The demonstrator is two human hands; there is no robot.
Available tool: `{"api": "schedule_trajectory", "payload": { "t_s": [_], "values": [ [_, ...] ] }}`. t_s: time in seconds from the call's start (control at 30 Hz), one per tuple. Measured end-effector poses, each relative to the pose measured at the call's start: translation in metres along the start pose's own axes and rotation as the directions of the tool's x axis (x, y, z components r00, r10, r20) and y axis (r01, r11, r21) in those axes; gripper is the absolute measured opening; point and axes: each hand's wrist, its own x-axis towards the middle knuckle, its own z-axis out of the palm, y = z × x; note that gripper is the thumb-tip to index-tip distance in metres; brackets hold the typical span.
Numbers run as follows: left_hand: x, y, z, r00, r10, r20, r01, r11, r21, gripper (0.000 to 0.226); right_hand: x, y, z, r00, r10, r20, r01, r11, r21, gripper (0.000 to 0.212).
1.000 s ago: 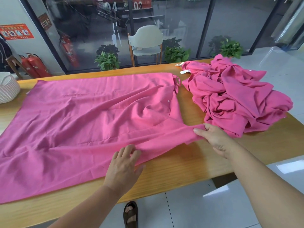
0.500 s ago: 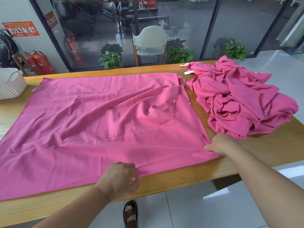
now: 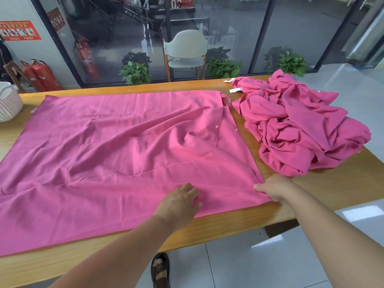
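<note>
On table [image 3: 228, 224]: one flat cloth [image 3: 124, 152], left hand [image 3: 178, 202], right hand [image 3: 275, 188] touching; one pile [image 3: 301, 129].

The cloth [image 3: 124, 152] is lying flat over most of the table [image 3: 342, 183], leaving the air above it open. A heaped pile [image 3: 301, 129] is blocking the right end and rising well above the wood. Only a narrow bare wedge is running between pile and cloth, widening toward the near edge. A basket [image 3: 9, 102] is standing at the far left. Bare strips are showing along the near edge and in front of the pile. The left hand [image 3: 178, 202] is pressing the cloth's near part and the right hand [image 3: 274, 187] is holding its near right corner.
</note>
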Motion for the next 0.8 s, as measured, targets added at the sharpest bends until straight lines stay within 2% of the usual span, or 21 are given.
{"api": "schedule_trajectory", "payload": {
  "t_s": [0.1, 0.37, 0.53, 0.63, 0.8],
  "values": [
    [0.013, 0.012, 0.003, 0.998, -0.044, 0.036, 0.043, 0.999, 0.003, 0.026, 0.0, 0.007, 0.003, 0.997, -0.067, -0.037, 0.066, 0.997, -0.045, 0.043],
    [0.027, 0.03, 0.003, 0.997, -0.053, 0.048, 0.055, 0.998, -0.023, 0.026, -0.01, 0.026, 0.01, 0.993, -0.092, -0.075, 0.098, 0.991, 0.089, 0.031],
    [0.069, 0.055, -0.014, 0.999, 0.032, -0.005, -0.033, 0.995, -0.098, 0.022, -0.013, 0.027, 0.017, 0.993, -0.055, -0.109, 0.067, 0.992, 0.108, 0.034],
    [0.11, 0.067, -0.021, 0.995, 0.102, -0.015, -0.102, 0.995, -0.002, 0.026, -0.015, 0.029, 0.022, 0.992, -0.048, -0.119, 0.073, 0.974, 0.213, 0.032],
    [0.177, 0.076, -0.014, 0.967, 0.202, 0.155, -0.223, 0.966, 0.129, 0.041, -0.015, 0.029, 0.022, 0.996, -0.037, -0.087, 0.056, 0.97, 0.238, 0.032]
  ]
}}
